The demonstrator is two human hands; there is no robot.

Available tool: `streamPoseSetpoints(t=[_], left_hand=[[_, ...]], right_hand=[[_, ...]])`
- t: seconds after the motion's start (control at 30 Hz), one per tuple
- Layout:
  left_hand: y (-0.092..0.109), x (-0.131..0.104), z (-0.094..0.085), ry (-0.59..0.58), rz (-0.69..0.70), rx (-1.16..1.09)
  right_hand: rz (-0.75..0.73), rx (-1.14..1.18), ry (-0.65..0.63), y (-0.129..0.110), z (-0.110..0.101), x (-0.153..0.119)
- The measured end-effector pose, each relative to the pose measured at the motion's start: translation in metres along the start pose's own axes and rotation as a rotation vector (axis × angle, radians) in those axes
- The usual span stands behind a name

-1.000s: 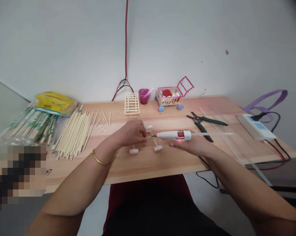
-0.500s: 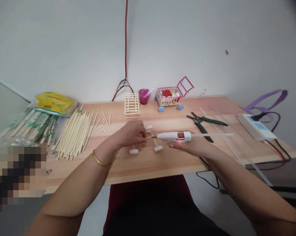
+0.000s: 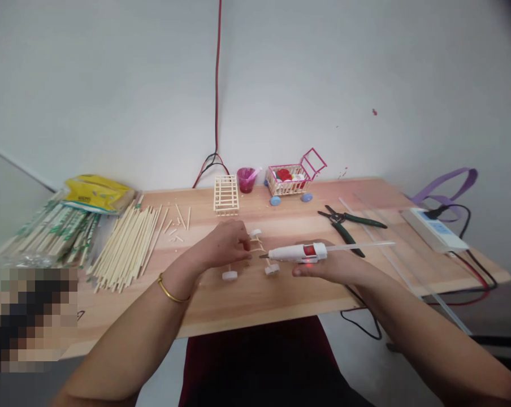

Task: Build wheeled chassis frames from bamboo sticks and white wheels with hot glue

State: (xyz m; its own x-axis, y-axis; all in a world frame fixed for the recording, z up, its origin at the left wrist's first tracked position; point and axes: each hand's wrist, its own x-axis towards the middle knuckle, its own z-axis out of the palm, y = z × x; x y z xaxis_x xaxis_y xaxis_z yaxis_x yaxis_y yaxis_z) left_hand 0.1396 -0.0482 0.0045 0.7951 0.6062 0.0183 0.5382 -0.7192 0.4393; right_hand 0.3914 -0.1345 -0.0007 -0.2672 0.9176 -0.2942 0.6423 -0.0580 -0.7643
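Note:
A small frame of wooden sticks with white wheels stands on the table in front of me. My left hand has its fingers curled down on the left part of this frame, hiding some of it. My right hand is wrapped round a white glue gun that points left, its red light lit. A clear glue stick juts from the gun's back. The nozzle tip is beside the right-hand axle, between its two wheels; whether they touch I cannot tell.
Behind stand a stick crate, a purple cup and a pink-edged cart. Green-handled pliers, clear glue sticks and a power strip lie right. Loose sticks, packed chopsticks and a yellow packet lie left.
The whole scene sits lower in the picture as my view tilts up. The nozzle has shifted slightly toward the near wheel. My left hand keeps its place on the frame.

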Motion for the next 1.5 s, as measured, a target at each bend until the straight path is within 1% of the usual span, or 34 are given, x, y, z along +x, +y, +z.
streamPoseSetpoints(t=[0.07, 0.13, 0.2, 0.27, 0.4, 0.67, 0.87, 1.1, 1.37, 1.5], left_hand=[[0.001, -0.001, -0.002, 0.000, -0.006, -0.017], [0.000, -0.002, -0.004, 0.027, 0.002, -0.043], [-0.001, -0.003, -0.005, 0.065, 0.007, -0.077], [-0.002, -0.004, -0.007, 0.085, 0.007, -0.102], [-0.004, -0.004, -0.008, 0.131, -0.022, -0.100], [-0.010, -0.001, -0.001, 0.236, -0.025, -0.073], [-0.013, 0.002, 0.003, 0.219, -0.026, -0.036], [-0.013, 0.002, 0.004, 0.204, -0.014, 0.019], [-0.016, 0.005, 0.012, 0.230, -0.008, 0.050], [-0.016, 0.006, 0.014, 0.230, 0.001, 0.049]], right_hand=[[-0.018, 0.018, 0.015, 0.003, -0.004, 0.001], [-0.024, 0.007, 0.084, 0.003, -0.009, 0.002], [-0.009, -0.051, 0.161, 0.001, -0.014, 0.004], [-0.009, -0.102, 0.195, -0.002, -0.016, 0.006], [-0.074, -0.113, 0.156, -0.006, -0.013, 0.013], [-0.080, -0.151, 0.212, -0.003, -0.007, 0.022], [-0.068, -0.207, 0.214, -0.010, -0.007, 0.023], [-0.045, -0.278, 0.211, -0.014, -0.006, 0.023], [-0.046, -0.235, 0.178, -0.015, -0.006, 0.022], [-0.058, -0.212, 0.193, -0.014, -0.004, 0.021]])
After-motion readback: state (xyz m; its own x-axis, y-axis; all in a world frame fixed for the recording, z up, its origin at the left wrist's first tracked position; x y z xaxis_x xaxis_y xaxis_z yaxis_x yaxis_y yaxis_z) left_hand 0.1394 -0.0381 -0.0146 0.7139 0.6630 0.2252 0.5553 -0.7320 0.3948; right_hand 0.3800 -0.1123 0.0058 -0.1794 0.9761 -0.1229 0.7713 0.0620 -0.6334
